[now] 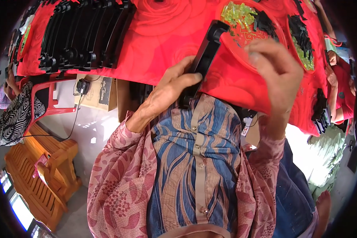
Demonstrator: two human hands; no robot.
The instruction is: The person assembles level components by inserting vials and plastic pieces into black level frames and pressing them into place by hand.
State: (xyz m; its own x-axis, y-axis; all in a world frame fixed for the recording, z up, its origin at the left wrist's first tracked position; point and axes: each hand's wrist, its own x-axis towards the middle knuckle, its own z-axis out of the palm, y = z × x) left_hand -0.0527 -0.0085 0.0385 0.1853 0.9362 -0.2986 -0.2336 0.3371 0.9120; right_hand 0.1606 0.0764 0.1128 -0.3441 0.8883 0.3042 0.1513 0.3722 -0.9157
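Observation:
My left hand (168, 89) grips a long black plastic part (204, 55) near its lower end, holding it tilted above the red rose-patterned tablecloth (162, 35). My right hand (275, 71) hovers over a red tray (236, 45) with its fingers curled; whether it pinches anything is not visible. The tray holds small yellow-green pieces (238, 14) and small black pieces (265, 23).
A row of several black curved parts (81, 35) stands stacked at the table's left. A second red tray (303, 43) with mixed pieces lies to the right. Other people sit at the left (16, 115) and right (341, 91). A cardboard box (101, 93) and a wooden bench (43, 174) are below.

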